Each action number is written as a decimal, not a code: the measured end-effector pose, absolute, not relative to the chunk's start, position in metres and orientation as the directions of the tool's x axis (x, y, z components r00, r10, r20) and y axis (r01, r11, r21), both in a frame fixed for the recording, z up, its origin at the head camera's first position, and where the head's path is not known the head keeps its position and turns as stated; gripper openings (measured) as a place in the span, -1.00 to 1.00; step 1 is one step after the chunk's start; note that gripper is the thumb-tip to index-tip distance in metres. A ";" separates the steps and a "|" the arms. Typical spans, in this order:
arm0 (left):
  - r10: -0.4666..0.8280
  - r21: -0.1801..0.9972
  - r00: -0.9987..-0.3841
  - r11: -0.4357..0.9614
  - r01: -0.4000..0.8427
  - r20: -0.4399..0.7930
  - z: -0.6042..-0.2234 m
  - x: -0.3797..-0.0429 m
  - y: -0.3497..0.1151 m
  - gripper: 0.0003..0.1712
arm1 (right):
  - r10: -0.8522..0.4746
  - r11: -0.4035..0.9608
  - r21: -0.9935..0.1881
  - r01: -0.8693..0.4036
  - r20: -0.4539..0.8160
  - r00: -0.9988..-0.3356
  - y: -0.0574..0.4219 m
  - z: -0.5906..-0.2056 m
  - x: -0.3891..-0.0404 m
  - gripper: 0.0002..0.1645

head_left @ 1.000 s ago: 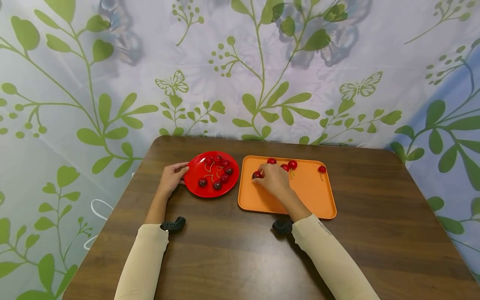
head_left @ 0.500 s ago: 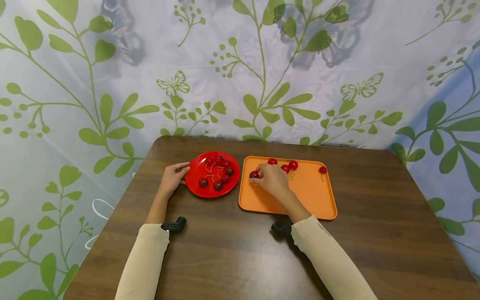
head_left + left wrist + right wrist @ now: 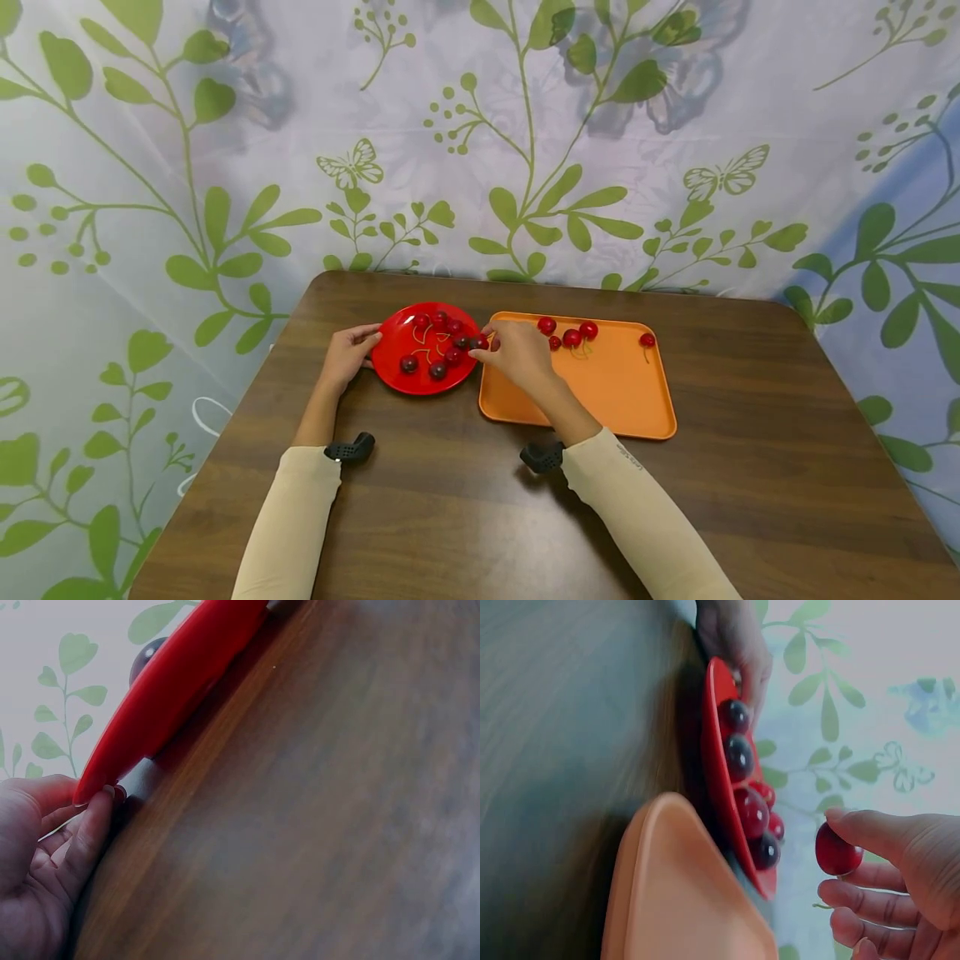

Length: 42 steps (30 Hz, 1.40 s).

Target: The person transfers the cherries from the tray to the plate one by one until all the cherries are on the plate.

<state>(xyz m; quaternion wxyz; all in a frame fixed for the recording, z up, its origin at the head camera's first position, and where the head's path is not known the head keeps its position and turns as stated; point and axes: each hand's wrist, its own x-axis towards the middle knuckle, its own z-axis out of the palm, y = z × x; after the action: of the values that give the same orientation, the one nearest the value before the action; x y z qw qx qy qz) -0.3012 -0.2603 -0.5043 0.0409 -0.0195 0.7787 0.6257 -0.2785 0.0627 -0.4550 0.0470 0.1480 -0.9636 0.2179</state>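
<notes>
My left hand (image 3: 347, 354) pinches the left rim of a round red plate (image 3: 393, 343); in the left wrist view the thumb and fingers (image 3: 94, 825) grip its edge. Several cherries with stems, some bright red and some dark like this dark cherry (image 3: 408, 363), lie on the plate. Between thumb and fingertips, my right hand (image 3: 521, 354) holds a dark red cherry (image 3: 838, 849) beside the plate's right rim. That cherry is off the tray, its thin stem partly visible below it in the right wrist view.
An orange rectangular tray (image 3: 611, 396) lies right of the plate. Several cherries sit near its back edge, among them a red cherry (image 3: 547, 326), with a smaller cherry (image 3: 647, 340) at the right. Everything stands on a brown wooden table (image 3: 450, 500) before a leaf-patterned curtain (image 3: 420, 208).
My right hand has moved left from the tray to the plate's right rim, carrying the cherry. The left hand keeps its grip on the plate, which has stayed in place.
</notes>
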 end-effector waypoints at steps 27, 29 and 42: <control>0.020 0.973 -0.997 0.220 -0.073 -0.079 -0.503 -0.297 -0.258 -0.58 | -0.333 0.845 -0.412 -0.339 0.090 -0.939 -0.024 -0.458 -0.290 -0.47; 0.025 0.973 -0.996 0.219 -0.077 -0.084 -0.503 -0.298 -0.258 -0.58 | -0.329 0.855 -0.399 -0.332 0.079 -0.941 -0.030 -0.459 -0.292 -0.48; 0.029 0.973 -0.996 0.218 -0.075 -0.084 -0.502 -0.305 -0.262 -0.58 | -0.338 0.861 -0.378 -0.341 0.076 -0.938 -0.063 -0.466 -0.303 -0.55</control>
<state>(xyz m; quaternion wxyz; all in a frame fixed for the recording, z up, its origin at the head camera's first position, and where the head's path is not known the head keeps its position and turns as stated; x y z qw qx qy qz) -0.3052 -0.2621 -0.5022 0.0419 -0.0147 0.7793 0.6250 -0.3034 -0.0632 -0.4658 0.0034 0.1759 -0.9646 0.1964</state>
